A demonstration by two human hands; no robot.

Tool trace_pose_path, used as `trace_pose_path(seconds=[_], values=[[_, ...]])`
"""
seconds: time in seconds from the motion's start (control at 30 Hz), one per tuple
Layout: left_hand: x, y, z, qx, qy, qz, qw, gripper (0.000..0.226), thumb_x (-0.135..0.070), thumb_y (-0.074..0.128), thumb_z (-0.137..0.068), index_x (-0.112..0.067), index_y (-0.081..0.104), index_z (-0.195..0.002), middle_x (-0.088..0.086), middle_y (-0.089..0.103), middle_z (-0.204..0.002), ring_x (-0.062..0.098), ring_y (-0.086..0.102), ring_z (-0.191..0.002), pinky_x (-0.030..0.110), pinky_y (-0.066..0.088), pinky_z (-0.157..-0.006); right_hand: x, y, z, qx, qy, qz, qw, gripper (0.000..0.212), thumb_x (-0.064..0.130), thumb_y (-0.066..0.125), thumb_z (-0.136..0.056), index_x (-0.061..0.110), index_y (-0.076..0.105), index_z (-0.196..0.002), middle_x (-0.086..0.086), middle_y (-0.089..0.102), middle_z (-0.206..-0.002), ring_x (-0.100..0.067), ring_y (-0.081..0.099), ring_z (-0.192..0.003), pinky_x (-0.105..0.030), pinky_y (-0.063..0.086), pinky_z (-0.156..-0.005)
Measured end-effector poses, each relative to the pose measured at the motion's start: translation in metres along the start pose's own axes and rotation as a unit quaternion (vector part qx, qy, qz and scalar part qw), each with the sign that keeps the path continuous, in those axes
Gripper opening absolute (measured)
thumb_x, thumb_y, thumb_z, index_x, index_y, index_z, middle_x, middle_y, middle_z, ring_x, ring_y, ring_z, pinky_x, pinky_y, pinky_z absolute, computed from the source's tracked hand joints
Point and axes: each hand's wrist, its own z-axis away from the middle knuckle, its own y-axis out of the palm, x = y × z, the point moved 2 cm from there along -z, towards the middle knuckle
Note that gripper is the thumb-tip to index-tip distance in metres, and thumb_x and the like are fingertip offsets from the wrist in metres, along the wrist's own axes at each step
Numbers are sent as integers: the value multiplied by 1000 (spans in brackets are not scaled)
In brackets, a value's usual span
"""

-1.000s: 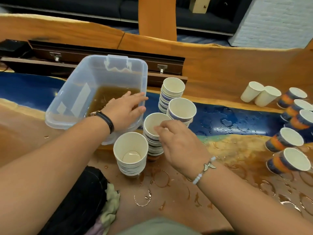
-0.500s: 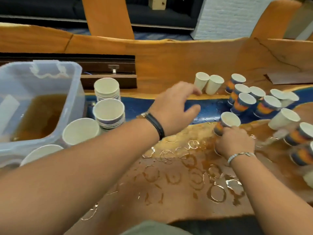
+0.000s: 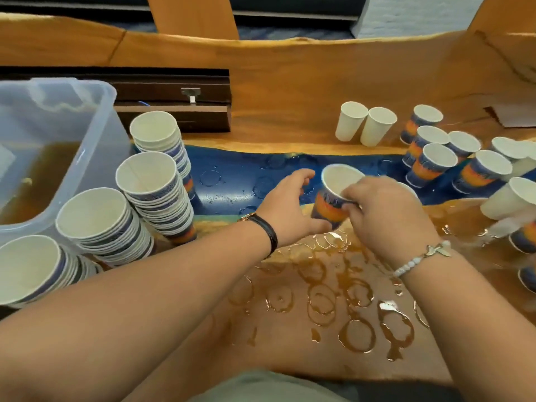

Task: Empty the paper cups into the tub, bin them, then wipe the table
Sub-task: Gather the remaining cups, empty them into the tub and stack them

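Observation:
My right hand (image 3: 385, 216) pinches the rim of a blue and orange paper cup (image 3: 329, 206), held tilted just above the wet table (image 3: 290, 343). My left hand (image 3: 290, 207) curves beside the cup's left side, with its thumb near the base and a gap at the fingers. A clear plastic tub (image 3: 95, 123) holding brown liquid sits at the far left. Stacks of nested cups (image 3: 150, 178) stand between the tub and my hands. Several single cups (image 3: 435, 161) stand at the right.
Two plain white cups (image 3: 352, 120) stand at the back right. Brown liquid rings (image 3: 327, 303) cover the table in front of me. A dark wooden box (image 3: 174, 94) lies behind the stacks. A raised wooden ledge (image 3: 290, 68) runs along the back.
My right hand has raised and tilted the cup it took from the table. My left hand has drawn back from the far cups to that cup's side.

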Motion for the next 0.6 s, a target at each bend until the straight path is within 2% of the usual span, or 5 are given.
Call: trace_pose_path(seconds=[0.2,0.3,0.37,0.5,0.6], values=[[-13,-68,13,-168,59,140,974,76,-24,88,-61,-36,39,-118,-19,55,-105,-6,56,-94,9,46,-77,70,-71,-22,-204,-164,-94,961,17,11,58,-83,4,71,-91,-14,65,-89,-36,57,-87,-33,38,-70],[-13,-116,26,-259,97,153,949,71,-29,85,-56,-34,43,-114,-11,61,-109,4,61,-100,26,52,-87,105,-89,-38,-283,-208,-156,923,24,13,59,-80,5,71,-99,-13,67,-94,-33,61,-90,-33,43,-74],[-9,-150,40,-298,96,113,943,70,-30,83,-57,-32,43,-115,-8,61,-110,6,61,-101,28,53,-88,128,-90,-50,-317,-226,-249,887,29,14,60,-81,5,67,-108,-9,65,-100,-23,60,-95,-32,48,-80],[16,-216,75,-339,64,2,938,68,-34,77,-57,-35,37,-112,-13,55,-109,6,58,-100,26,52,-84,174,-73,-72,-323,-168,-426,828,35,17,59,-83,5,62,-116,3,55,-101,-9,54,-94,-28,51,-80],[44,-253,101,-363,30,-20,931,70,-22,81,-66,-24,38,-121,-18,51,-103,-8,54,-93,7,46,-77,214,-59,-77,-269,-184,-389,862,37,18,58,-85,4,60,-119,-4,59,-106,-12,55,-99,-22,44,-86]])
